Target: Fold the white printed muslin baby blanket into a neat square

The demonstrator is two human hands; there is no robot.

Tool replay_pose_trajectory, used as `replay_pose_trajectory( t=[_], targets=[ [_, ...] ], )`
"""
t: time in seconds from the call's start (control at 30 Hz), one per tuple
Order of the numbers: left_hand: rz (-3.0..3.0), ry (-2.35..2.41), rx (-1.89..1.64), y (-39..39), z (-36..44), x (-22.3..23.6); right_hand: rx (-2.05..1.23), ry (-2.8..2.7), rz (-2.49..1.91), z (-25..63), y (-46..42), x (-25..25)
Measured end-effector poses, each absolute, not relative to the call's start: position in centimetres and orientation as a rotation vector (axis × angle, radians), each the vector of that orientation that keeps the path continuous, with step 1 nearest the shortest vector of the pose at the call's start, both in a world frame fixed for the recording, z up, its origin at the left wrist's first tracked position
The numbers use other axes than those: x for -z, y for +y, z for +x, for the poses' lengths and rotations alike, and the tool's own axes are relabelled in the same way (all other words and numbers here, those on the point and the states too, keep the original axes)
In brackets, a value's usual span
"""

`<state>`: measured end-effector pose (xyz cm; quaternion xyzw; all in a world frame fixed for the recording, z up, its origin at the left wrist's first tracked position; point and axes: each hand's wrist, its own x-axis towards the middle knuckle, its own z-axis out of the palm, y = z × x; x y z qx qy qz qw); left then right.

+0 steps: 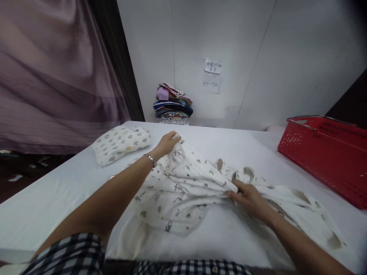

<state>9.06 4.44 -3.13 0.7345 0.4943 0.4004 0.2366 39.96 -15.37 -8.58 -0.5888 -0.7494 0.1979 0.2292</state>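
A white printed garment (pixel 183 187) lies crumpled across the middle of a white table (pixel 51 206). My left hand (pixel 168 143), with a bracelet on its wrist, is closed on the garment's far edge and lifts it a little. My right hand (pixel 248 196) pinches a fold of the same garment nearer to me, with the fingers pressed together on the cloth. The rest of the garment trails off to the right under my right forearm.
A folded printed garment (pixel 122 143) lies at the table's far left. A pile of folded clothes (pixel 172 104) stands against the back wall, under two paper notes (pixel 212 74). A red plastic basket (pixel 327 152) sits at the right. A purple curtain (pixel 57 76) hangs on the left.
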Motion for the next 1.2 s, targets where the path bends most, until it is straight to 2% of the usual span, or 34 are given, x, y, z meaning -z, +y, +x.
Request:
replay_pose_trajectory(
  t=[0.17, 0.3, 0.4, 0.5, 0.63, 0.77, 0.97, 1.2],
  targets=[
    [1.879, 1.435, -1.527, 7.6, 8.1, -2.2, -0.358, -1.906, -1.679, 41.6, -6.9, 2.9],
    [1.839, 1.488, -1.815, 10.2, 8.2, -6.4, -0.402, -1.731, -1.681, 42.0, 1.0, -1.0],
    [1.803, 1.642, -1.84, 11.3, 8.2, -7.0, -0.473, -1.607, -1.734, 41.8, 4.8, -1.9],
    [1.699, 1.817, -1.74, 11.9, 7.7, -5.0, -0.499, -1.511, -1.833, 42.3, 6.3, -1.1],
    [1.518, 1.859, -1.573, 11.3, 7.3, -1.5, -0.589, -1.349, -1.925, 44.9, 5.6, 0.6],
    [1.533, 1.724, -1.464, 8.9, 8.9, 0.1, -0.787, -1.106, -1.946, 47.8, 3.6, 0.6],
    [1.571, 1.385, -1.364, 2.7, 12.5, -0.1, -1.186, -1.122, -1.491, 48.8, -1.7, -0.9],
    [1.407, 1.028, -1.147, -6.3, 17.6, 1.6, -1.128, -1.084, -1.245, 43.2, -9.4, 0.5]
  ],
)
